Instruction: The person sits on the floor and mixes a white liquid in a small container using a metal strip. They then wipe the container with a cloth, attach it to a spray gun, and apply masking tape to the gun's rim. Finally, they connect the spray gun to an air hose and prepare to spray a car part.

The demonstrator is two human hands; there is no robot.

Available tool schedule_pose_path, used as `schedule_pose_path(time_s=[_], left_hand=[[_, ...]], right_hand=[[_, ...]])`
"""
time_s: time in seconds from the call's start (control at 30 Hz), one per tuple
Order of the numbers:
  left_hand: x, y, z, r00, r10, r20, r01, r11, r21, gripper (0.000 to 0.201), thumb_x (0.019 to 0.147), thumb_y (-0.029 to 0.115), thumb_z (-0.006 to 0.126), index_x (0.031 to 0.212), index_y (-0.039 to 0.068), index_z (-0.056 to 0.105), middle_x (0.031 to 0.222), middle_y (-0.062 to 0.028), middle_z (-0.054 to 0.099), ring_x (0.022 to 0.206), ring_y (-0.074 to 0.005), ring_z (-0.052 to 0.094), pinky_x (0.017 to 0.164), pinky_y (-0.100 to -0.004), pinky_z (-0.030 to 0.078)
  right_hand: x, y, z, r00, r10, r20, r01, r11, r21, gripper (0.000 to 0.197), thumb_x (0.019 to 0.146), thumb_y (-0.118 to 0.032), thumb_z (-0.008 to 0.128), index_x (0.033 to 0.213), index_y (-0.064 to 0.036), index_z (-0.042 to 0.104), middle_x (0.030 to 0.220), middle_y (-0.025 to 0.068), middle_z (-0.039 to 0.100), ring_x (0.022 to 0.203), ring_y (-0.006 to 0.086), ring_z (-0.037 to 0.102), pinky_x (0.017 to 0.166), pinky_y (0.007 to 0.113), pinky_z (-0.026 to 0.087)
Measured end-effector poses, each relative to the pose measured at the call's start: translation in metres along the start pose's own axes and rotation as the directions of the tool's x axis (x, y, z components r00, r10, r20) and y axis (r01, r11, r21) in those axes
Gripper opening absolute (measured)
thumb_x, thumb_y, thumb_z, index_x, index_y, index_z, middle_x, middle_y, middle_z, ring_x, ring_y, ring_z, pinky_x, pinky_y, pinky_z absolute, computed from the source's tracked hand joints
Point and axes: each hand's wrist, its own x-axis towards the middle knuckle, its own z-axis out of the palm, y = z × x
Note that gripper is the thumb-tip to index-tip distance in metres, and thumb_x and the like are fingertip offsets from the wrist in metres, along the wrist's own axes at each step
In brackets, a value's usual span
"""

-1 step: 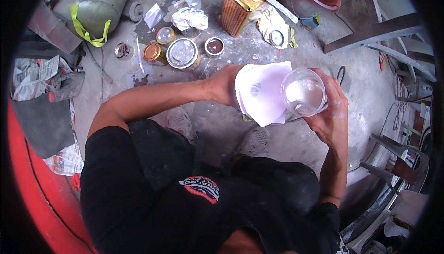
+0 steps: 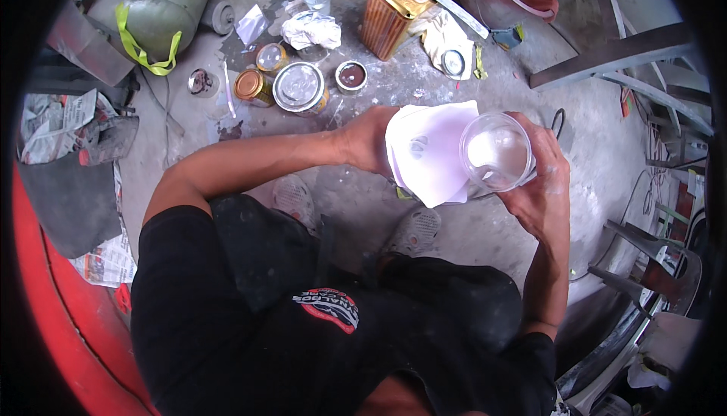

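Observation:
In front of my body, my left hand (image 2: 369,141) grips the left edge of a white paper cone (image 2: 432,166). Small grey patches show on its face; my fingers behind it are mostly hidden. My right hand (image 2: 543,173) is wrapped round a clear plastic cup (image 2: 496,152) from its right side. The cup's round mouth faces up toward me, and its left rim meets or overlaps the paper's right edge; whether they touch I cannot tell. No liquid can be made out in the cup.
Ahead on the stained floor stand a large paint can (image 2: 297,89), a small tin of dark paint (image 2: 351,76), an orange-lidded can (image 2: 252,86), crumpled white cloth (image 2: 311,31) and a golden rectangular tin (image 2: 399,8). A metal frame (image 2: 606,58) is at right, a green cylinder (image 2: 148,10) far left.

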Motion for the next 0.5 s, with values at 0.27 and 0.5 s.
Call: schedule_pose_path(time_s=[0.27, 0.5], left_hand=[[0.0, -0.001, 0.001, 1.0, 0.012, 0.023, -0.013, 0.997, 0.074, 0.086, 0.059, 0.038, 0.094, 0.13, 0.004, 0.059, 0.114, -0.0144, 0.07, 0.103, -0.0266, 0.07, 0.089, -0.0359, 0.055], [0.002, 0.005, 0.001, 0.999, 0.036, 0.007, -0.036, 0.999, 0.028, 0.086, 0.059, 0.037, 0.094, 0.13, 0.003, 0.059, 0.115, -0.0148, 0.07, 0.104, -0.0279, 0.07, 0.09, -0.0361, 0.055]], right_hand=[[-0.001, -0.009, -0.003, 0.999, -0.003, 0.037, 0.006, 0.997, -0.076, 0.071, 0.057, -0.013, 0.079, 0.126, -0.0071, 0.064, 0.11, 0.0125, 0.068, 0.101, 0.0342, 0.058, 0.093, 0.043, 0.047], [-0.002, -0.013, -0.005, 1.0, -0.013, 0.022, 0.015, 0.992, -0.122, 0.073, 0.054, -0.015, 0.079, 0.125, -0.0085, 0.064, 0.109, 0.012, 0.068, 0.102, 0.0346, 0.057, 0.094, 0.043, 0.046]])
